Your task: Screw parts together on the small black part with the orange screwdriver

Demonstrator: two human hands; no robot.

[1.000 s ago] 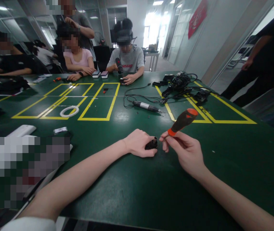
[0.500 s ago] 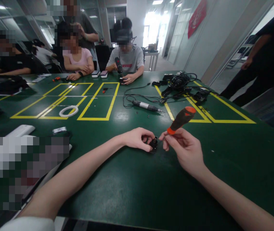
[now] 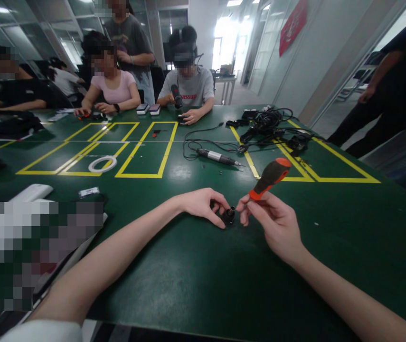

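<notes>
My left hand (image 3: 208,206) curls thumb and fingers around a small black round part (image 3: 229,217) resting on the green table (image 3: 174,285). A short metal cylinder sticks up from the top of that part. In my right hand (image 3: 276,221) is a screwdriver (image 3: 270,179) with a black and orange handle, tilted up to the right. My right fingers pinch it below the handle, close to the black part. The screwdriver's tip is too small and too covered to make out.
Beyond my hands lie a corded electric screwdriver (image 3: 219,156) and a heap of black cables (image 3: 265,123). A white ring of tape (image 3: 102,164) sits inside yellow-taped rectangles. White items (image 3: 28,199) are at the left. Across the table, a co-worker (image 3: 188,90) holds a black tool.
The black part has tilted slightly, with its round top turned more toward me. My hands stay almost in place. Across the table, the co-worker in pink has lowered both hands to the tabletop.
</notes>
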